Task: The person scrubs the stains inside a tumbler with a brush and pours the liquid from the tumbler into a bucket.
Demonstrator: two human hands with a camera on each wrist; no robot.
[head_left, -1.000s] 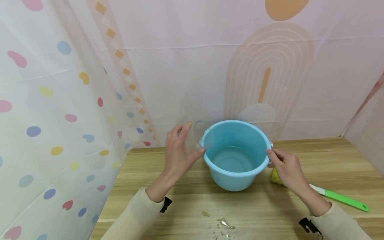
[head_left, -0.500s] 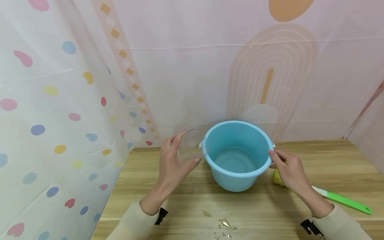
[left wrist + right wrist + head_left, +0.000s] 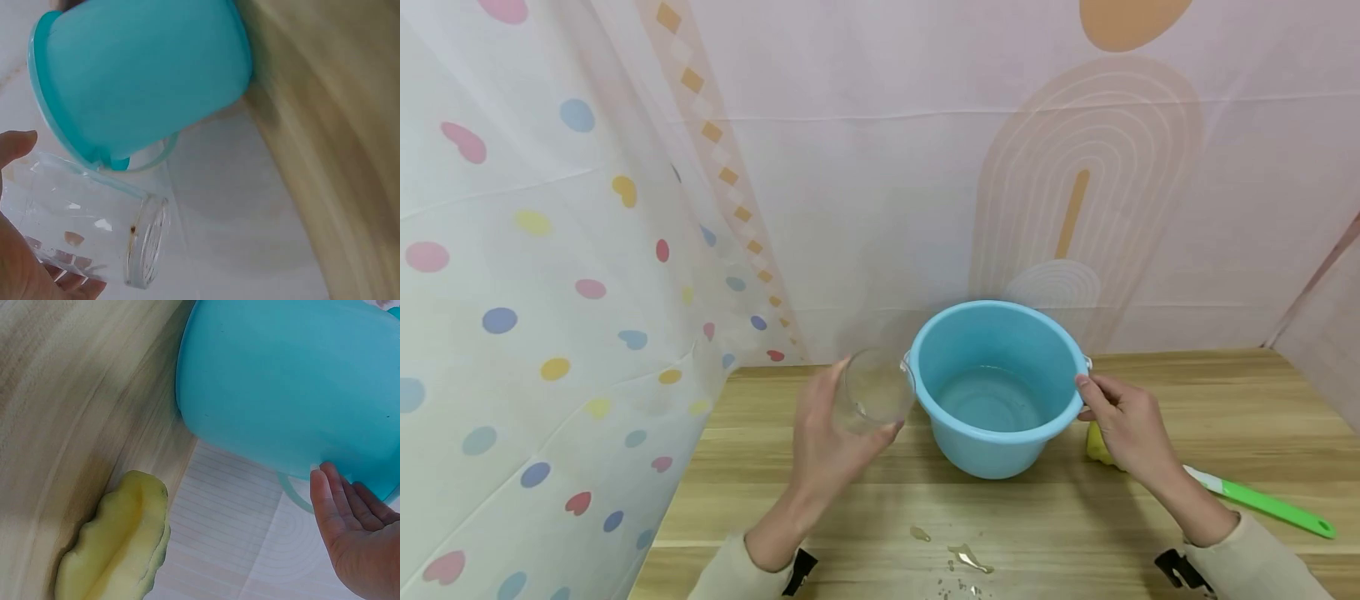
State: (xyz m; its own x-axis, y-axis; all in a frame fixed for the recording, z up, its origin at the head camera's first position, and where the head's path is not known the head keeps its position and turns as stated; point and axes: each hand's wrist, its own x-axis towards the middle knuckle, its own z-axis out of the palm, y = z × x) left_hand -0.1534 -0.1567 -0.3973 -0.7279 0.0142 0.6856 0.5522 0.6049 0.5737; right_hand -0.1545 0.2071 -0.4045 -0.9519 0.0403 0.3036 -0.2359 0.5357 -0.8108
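Note:
My left hand (image 3: 823,454) grips a clear drinking glass (image 3: 880,387), thumb on one side and fingers on the other. The glass is in the air just left of a light blue bucket (image 3: 988,457), mouth up; a few drops cling inside it. In the left wrist view the thick base of the glass (image 3: 147,244) points toward the tabletop. Shallow clear liquid (image 3: 988,400) covers the bucket's bottom. At the bucket's right side, my right hand (image 3: 1126,425) pinches the rim, thumb on top and fingers underneath. The bucket stands upright on the table.
A yellow sponge (image 3: 119,544) lies right of the bucket, partly behind my right hand in the head view. Beyond my right forearm is a tool with a green handle (image 3: 1273,507) and white neck. Small puddles (image 3: 970,558) wet the wooden table (image 3: 760,467) in front. Patterned curtains hang behind.
The glass has come away from over the bucket's left rim, moving left and down and turning from tipped to nearly upright. My right hand keeps its hold on the rim.

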